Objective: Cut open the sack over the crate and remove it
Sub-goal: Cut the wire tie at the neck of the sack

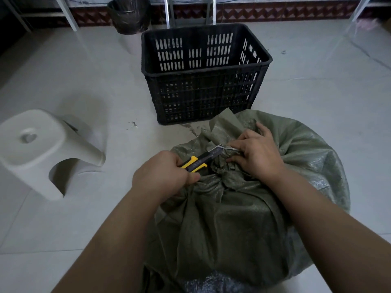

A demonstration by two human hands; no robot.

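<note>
Our left hand (160, 178) curls its fingers round a utility knife (198, 162); our right hand (257, 155) pinches the woven sack (232, 218) at its neck; crate (203, 66) at twelve o'clock.

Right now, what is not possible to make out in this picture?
Head view only.
What fills the sack: its woven cloth hides it.
How its neck is tied: the right hand covers it.
Rear of the knife: inside the left hand.
Floor of the crate: behind its near wall, too dark.

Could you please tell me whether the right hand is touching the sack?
Touching. The head view shows the right hand gripping the bunched neck of the sack, with its fingers pressed into the fabric.
</note>
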